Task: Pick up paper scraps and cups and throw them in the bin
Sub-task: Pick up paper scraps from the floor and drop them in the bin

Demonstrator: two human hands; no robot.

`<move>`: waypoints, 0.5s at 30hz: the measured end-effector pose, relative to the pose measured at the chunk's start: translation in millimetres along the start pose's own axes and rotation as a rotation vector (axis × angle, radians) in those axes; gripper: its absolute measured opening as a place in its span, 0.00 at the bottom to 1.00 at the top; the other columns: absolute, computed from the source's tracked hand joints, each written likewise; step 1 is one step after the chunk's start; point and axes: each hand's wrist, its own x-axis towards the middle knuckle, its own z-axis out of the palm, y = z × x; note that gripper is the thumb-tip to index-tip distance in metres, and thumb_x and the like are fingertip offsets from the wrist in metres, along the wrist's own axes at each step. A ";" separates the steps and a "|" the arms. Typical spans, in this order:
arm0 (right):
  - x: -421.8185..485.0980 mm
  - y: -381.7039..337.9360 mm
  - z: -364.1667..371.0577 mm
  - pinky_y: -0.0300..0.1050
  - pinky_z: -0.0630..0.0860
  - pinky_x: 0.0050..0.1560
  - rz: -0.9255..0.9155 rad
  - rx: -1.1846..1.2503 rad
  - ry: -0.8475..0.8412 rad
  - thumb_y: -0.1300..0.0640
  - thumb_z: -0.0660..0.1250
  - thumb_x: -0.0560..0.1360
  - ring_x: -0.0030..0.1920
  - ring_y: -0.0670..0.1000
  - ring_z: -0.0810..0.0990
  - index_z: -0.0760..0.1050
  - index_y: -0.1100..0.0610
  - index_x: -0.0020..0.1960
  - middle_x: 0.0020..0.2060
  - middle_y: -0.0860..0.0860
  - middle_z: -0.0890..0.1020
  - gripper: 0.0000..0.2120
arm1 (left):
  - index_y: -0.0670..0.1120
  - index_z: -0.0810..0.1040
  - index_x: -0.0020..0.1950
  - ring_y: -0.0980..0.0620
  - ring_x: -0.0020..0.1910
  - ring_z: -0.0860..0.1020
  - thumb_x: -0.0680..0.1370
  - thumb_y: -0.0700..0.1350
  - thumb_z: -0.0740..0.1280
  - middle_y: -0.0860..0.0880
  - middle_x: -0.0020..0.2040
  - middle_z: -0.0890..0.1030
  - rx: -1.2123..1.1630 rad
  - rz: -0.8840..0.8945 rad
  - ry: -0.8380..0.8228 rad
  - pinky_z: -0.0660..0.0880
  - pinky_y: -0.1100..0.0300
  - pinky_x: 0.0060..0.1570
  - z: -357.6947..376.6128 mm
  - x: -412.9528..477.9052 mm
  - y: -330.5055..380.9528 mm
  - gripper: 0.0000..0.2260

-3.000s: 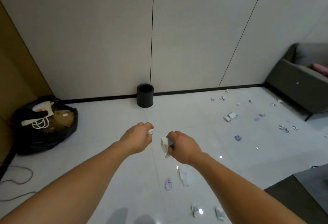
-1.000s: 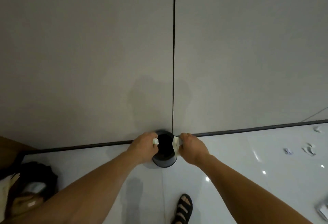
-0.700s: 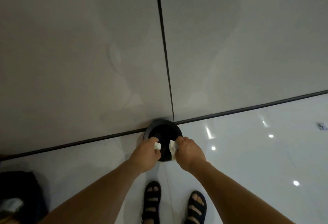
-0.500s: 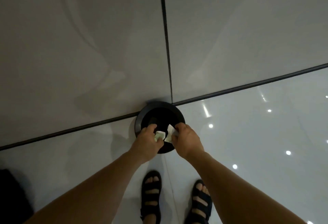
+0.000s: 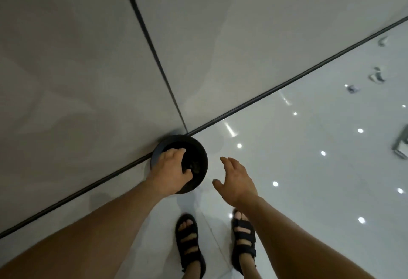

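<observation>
A small round black bin (image 5: 202,150) stands on the white floor against the wall's base. My left hand (image 5: 171,171) hangs over the bin's left half with fingers apart and nothing in it. My right hand (image 5: 235,178) is to the right of the bin, spread open and empty. Dim scraps (image 5: 195,166) lie at the bottom of the bin. Several paper scraps (image 5: 377,76) lie on the floor at the far right.
The grey wall fills the upper left, with a dark baseboard (image 5: 287,85) running diagonally. My feet in black sandals (image 5: 189,245) stand just behind the bin. A grey object (image 5: 401,146) sits at the right edge. Glossy white floor stretches to the right.
Both hands held paper scraps over the bin half a second ago; now both are open and empty. My right hand has moved off to the right of the bin.
</observation>
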 end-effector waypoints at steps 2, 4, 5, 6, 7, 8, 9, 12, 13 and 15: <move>-31.1 1.1 -31.7 0.52 0.61 0.73 0.026 0.005 0.049 0.43 0.62 0.78 0.77 0.54 0.54 0.49 0.48 0.79 0.78 0.51 0.54 0.36 | 0.48 0.58 0.76 0.47 0.74 0.58 0.76 0.54 0.64 0.47 0.75 0.61 0.114 0.115 -0.015 0.62 0.50 0.71 -23.9 -13.0 39.5 0.31; -68.1 7.6 -60.9 0.52 0.62 0.73 0.067 0.034 0.116 0.44 0.62 0.78 0.77 0.54 0.53 0.49 0.49 0.79 0.79 0.50 0.53 0.36 | 0.49 0.57 0.77 0.48 0.74 0.55 0.77 0.55 0.63 0.48 0.76 0.60 0.205 0.241 -0.038 0.60 0.50 0.71 -41.1 -31.9 82.6 0.31; -88.4 12.6 -73.7 0.52 0.62 0.73 0.099 0.056 0.151 0.44 0.62 0.78 0.77 0.53 0.53 0.49 0.49 0.79 0.79 0.50 0.53 0.36 | 0.50 0.56 0.77 0.48 0.75 0.55 0.77 0.56 0.62 0.48 0.76 0.59 0.246 0.302 -0.054 0.60 0.50 0.71 -46.6 -43.6 104.4 0.31; -109.5 18.6 -85.5 0.52 0.62 0.73 0.133 0.077 0.187 0.44 0.62 0.78 0.77 0.53 0.53 0.49 0.49 0.79 0.79 0.50 0.52 0.36 | 0.50 0.55 0.77 0.48 0.75 0.54 0.77 0.56 0.61 0.48 0.77 0.58 0.293 0.358 -0.070 0.59 0.50 0.72 -50.8 -55.9 127.0 0.31; -131.1 25.4 -95.7 0.52 0.62 0.73 0.168 0.096 0.223 0.44 0.62 0.78 0.77 0.54 0.53 0.48 0.49 0.79 0.79 0.51 0.52 0.36 | 0.49 0.55 0.77 0.48 0.75 0.54 0.78 0.56 0.61 0.48 0.77 0.57 0.343 0.415 -0.081 0.59 0.49 0.72 -53.6 -68.8 148.7 0.31; -153.8 32.9 -103.5 0.52 0.62 0.73 0.202 0.107 0.251 0.43 0.61 0.78 0.77 0.54 0.52 0.49 0.49 0.79 0.79 0.51 0.52 0.36 | 0.49 0.55 0.77 0.48 0.75 0.54 0.78 0.56 0.60 0.48 0.77 0.57 0.390 0.469 -0.096 0.58 0.49 0.72 -54.6 -82.6 169.6 0.30; -177.2 42.1 -109.4 0.53 0.62 0.73 0.234 0.120 0.275 0.43 0.61 0.78 0.77 0.54 0.52 0.49 0.50 0.79 0.79 0.51 0.53 0.36 | 0.49 0.55 0.77 0.47 0.75 0.54 0.78 0.56 0.60 0.47 0.77 0.57 0.427 0.518 -0.108 0.58 0.50 0.72 -53.3 -97.7 191.1 0.30; -249.2 72.1 -117.7 0.53 0.62 0.72 0.333 0.161 0.343 0.43 0.61 0.78 0.77 0.54 0.52 0.49 0.50 0.79 0.78 0.52 0.53 0.35 | 0.49 0.55 0.77 0.48 0.76 0.53 0.79 0.56 0.60 0.48 0.77 0.56 0.523 0.647 -0.151 0.58 0.50 0.72 -38.0 -151.6 248.2 0.30; -273.9 82.3 -116.3 0.54 0.62 0.72 0.367 0.180 0.368 0.43 0.61 0.78 0.77 0.55 0.52 0.49 0.50 0.79 0.78 0.52 0.53 0.35 | 0.49 0.55 0.77 0.48 0.76 0.53 0.79 0.56 0.60 0.48 0.77 0.56 0.556 0.681 -0.167 0.57 0.50 0.72 -29.1 -169.7 265.0 0.30; -327.0 103.8 -108.0 0.55 0.62 0.72 0.440 0.235 0.421 0.42 0.60 0.78 0.77 0.55 0.52 0.49 0.49 0.79 0.78 0.52 0.53 0.35 | 0.49 0.56 0.77 0.48 0.76 0.53 0.79 0.57 0.60 0.48 0.77 0.57 0.622 0.761 -0.185 0.58 0.49 0.73 -5.8 -207.4 297.0 0.29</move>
